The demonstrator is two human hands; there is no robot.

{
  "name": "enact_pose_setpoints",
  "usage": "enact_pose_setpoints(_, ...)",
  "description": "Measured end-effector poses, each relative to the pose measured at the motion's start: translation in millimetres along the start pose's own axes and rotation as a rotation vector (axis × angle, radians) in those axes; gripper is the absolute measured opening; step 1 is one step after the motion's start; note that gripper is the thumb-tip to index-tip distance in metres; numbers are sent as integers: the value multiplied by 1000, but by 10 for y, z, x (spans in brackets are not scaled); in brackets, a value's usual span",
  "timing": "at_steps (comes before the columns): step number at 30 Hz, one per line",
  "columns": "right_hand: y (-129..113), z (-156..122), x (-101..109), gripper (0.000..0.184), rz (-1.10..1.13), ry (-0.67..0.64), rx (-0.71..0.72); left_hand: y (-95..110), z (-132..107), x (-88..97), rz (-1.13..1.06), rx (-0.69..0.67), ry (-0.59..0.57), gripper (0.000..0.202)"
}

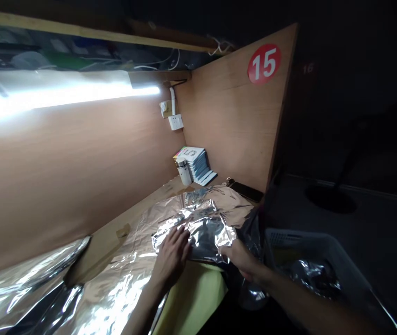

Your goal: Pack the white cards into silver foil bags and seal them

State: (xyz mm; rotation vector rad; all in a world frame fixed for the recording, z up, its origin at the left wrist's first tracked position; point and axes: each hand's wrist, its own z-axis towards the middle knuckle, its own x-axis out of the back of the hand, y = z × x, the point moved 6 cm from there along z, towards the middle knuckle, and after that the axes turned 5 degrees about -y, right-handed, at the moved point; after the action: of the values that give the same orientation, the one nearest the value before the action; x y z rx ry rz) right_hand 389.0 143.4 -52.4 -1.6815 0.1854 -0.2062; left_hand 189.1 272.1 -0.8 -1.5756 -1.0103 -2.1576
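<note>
A crumpled foil-wrapped packet [198, 232] lies on a wide sheet of silver foil [125, 284] on the wooden desk [101, 249]. My left hand [172, 256] rests on the packet's near left side, its fingers spread over the foil. My right hand [238, 258] grips the packet's near right corner, where the foil is folded. The contents of the packet are hidden. A yellow-green sheet [191, 298] lies under the near edge of the packet, between my forearms.
A grey plastic basket [303, 244] with crumpled foil stands at the desk's right edge. A black phone [245, 190], a steel flask [183, 171] and a stack of books [196, 163] stand at the far end. Wooden partitions bound the desk, with a wall socket [175, 122] and a bright light strip [62, 95].
</note>
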Motion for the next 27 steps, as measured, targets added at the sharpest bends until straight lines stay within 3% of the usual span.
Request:
enact_pose_setpoints(2,33,-96,78,17,68,36,-75,59,-45,-280,207,-36,-159,55)
enact_pose_setpoints(4,-2,-269,245,23,-53,74,-64,19,-85,-444,313,-26,-222,62)
enact_pose_setpoints(7,-284,-520,513,32,-559,24,286,-46,-97,-505,348,-66,-214,65)
enact_pose_setpoints(10,-382,-579,545,82,-1064,-234,628,-61,-80,-475,347,-160,-217,68)
enact_pose_setpoints(11,-345,-540,527,86,-1172,-315,691,-43,-79,-462,347,-208,-227,69)
enact_pose_setpoints(13,-251,-419,461,77,-1258,-419,787,22,-100,-421,352,-304,-239,71)
enact_pose_setpoints(16,-158,-250,284,45,-1144,-569,888,124,-191,-292,318,-337,-205,58)
enact_pose_setpoints(18,-185,-90,201,27,-1009,-609,831,158,-269,-211,190,-289,-207,43)
enact_pose_setpoints(19,-216,36,187,23,-954,-583,733,165,-300,-188,94,-263,-223,38)
enact_pose_setpoints(23,-366,597,218,42,-887,-303,278,88,-244,-187,-136,-73,-196,43)
enact_pose_setpoints(27,-507,739,141,21,-967,-125,197,15,-87,-281,-58,74,-116,61)
